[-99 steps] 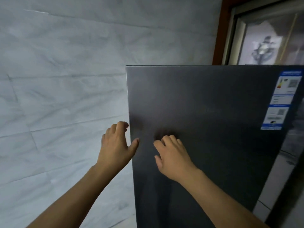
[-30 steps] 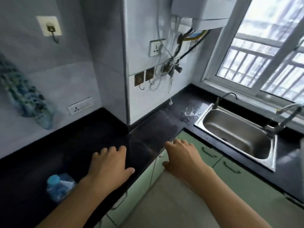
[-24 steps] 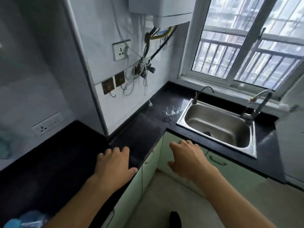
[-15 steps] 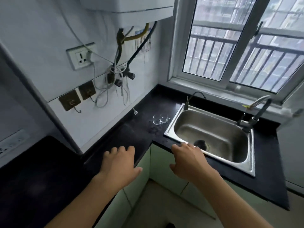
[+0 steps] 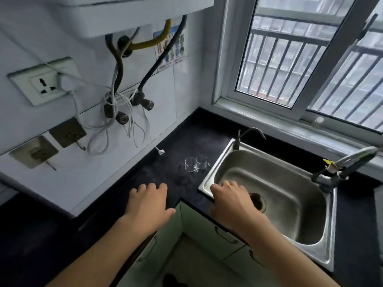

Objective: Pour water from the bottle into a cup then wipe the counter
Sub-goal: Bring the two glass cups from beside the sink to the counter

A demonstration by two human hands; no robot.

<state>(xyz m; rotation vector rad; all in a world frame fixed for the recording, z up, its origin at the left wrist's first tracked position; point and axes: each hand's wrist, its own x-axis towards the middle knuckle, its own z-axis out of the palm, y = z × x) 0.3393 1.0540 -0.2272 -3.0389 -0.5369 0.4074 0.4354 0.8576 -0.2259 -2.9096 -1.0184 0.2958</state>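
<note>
Two small clear glass cups (image 5: 196, 163) with handles stand side by side on the black counter (image 5: 194, 137), just left of the sink. My left hand (image 5: 148, 205) hovers palm down over the counter's inner corner, fingers apart and empty. My right hand (image 5: 232, 204) is held over the sink's near left rim, also empty with fingers loosely spread. Both hands are a short way in front of the cups. The water bottle is out of view.
A steel sink (image 5: 275, 195) fills the right side, with a thin tap (image 5: 246, 134) at its back and a larger faucet (image 5: 342, 164) on the right. Loose cables and valves (image 5: 124, 112) hang on the tiled wall. Green cabinets (image 5: 209, 230) sit below.
My view has swung right from the fridge, along the counter past the blue-capped bottle, to the sink corner. The cups are now closer and both hands have stayed open in front of me.
</note>
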